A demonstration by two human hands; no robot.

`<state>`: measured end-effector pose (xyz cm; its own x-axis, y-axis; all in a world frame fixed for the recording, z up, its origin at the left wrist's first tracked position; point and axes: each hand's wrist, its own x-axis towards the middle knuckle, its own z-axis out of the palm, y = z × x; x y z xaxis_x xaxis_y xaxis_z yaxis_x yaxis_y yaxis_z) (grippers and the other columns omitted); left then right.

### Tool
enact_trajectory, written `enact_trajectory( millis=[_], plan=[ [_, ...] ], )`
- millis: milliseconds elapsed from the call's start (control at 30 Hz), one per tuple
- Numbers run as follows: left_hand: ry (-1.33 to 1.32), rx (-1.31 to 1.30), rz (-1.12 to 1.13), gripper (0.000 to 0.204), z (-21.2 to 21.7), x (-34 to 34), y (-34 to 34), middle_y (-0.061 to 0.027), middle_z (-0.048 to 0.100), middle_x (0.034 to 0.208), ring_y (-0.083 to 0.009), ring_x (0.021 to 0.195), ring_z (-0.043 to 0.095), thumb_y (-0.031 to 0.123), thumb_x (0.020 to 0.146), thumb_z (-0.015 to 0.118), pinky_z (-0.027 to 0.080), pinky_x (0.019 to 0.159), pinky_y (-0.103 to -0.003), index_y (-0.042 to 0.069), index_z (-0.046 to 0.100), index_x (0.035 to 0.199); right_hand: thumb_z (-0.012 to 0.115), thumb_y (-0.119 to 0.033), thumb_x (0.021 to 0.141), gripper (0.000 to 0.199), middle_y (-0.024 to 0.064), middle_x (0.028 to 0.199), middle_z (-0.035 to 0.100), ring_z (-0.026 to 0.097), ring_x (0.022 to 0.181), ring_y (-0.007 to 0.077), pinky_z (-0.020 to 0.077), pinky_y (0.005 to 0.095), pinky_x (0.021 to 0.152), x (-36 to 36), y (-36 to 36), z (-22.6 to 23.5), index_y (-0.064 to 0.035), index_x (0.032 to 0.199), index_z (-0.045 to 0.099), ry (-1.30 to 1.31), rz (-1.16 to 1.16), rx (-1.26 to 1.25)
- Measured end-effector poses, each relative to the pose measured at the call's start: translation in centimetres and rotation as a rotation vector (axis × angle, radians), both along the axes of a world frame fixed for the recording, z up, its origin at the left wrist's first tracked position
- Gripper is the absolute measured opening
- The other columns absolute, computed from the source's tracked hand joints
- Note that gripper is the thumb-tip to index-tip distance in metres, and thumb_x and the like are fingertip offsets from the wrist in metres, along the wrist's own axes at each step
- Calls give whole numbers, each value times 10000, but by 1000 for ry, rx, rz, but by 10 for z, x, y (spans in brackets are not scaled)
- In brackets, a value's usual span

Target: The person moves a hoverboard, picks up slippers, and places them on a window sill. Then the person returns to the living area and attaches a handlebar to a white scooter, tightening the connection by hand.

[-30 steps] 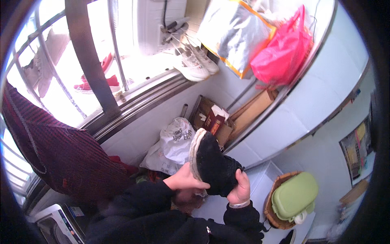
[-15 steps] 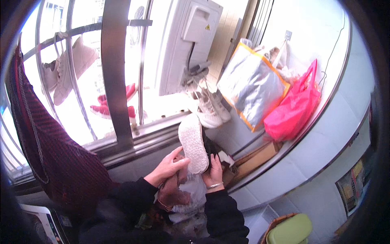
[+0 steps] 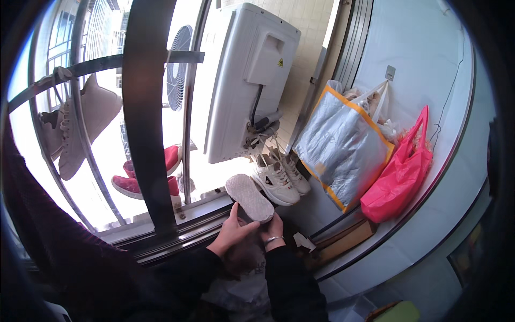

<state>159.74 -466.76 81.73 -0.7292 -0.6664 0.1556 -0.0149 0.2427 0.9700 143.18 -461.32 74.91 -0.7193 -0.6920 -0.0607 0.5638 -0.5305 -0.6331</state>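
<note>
A shoe [image 3: 249,197] is held with its pale, textured sole turned up, its lower end toward me; the upper is hidden underneath. My right hand [image 3: 272,231], wearing a silver bangle, is closed round the lower end from the right. On the other side my left hand [image 3: 232,235] holds the shoe's edge, thumb and index finger against it and the other fingers hidden. Below my hands lie a brownish item [image 3: 240,260], which I cannot make out, and a crumpled clear plastic bag [image 3: 238,292]. White sneakers [image 3: 274,180] stand just beyond the shoe.
Metal window bars [image 3: 147,118] and a sill [image 3: 188,220] run along the left. Outside are an air-conditioner unit [image 3: 241,102], red shoes [image 3: 129,185] and hanging white shoes [image 3: 86,123]. A silver bag [image 3: 343,142] and a pink bag [image 3: 397,182] hang at right.
The view has tilted upward, showing more of the air-conditioner unit. The shoe has tipped away, its sole looking shorter and turned toward the left. Both hands still hold it.
</note>
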Motion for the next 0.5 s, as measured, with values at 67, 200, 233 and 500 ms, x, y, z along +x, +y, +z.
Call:
enact_trajectory(
  millis=[67,200,233,500],
  plan=[
    [21,40,-27,982,-5,-11,-4,-172,610,962,-226,859,602,413,674,749,477,764,-325,-5,209,1381,513,-209,861,279,66,995,617,599,901,219,473,361,772,-12,-2,-5,-29,1062,583,21,-62,16],
    [68,-26,23,977,-8,-46,-5,-69,578,786,-115,692,548,351,681,768,463,631,-256,-16,199,1385,502,-231,868,299,70,997,618,599,888,211,471,349,769,-36,-2,1,-25,1067,588,39,-80,66],
    [61,-70,56,988,-8,-54,-3,-70,579,789,-118,691,550,352,672,774,464,628,-258,-27,200,1381,497,-237,871,305,71,999,618,599,885,210,471,347,770,-39,0,4,-23,1070,588,13,-101,115],
    [-1,-23,103,1020,-3,-57,-1,-180,577,987,-228,823,600,402,610,783,484,738,-320,-17,247,1368,413,-402,923,429,53,1012,584,552,904,187,438,341,795,5,31,21,-35,1101,544,59,-236,297]
  ],
)
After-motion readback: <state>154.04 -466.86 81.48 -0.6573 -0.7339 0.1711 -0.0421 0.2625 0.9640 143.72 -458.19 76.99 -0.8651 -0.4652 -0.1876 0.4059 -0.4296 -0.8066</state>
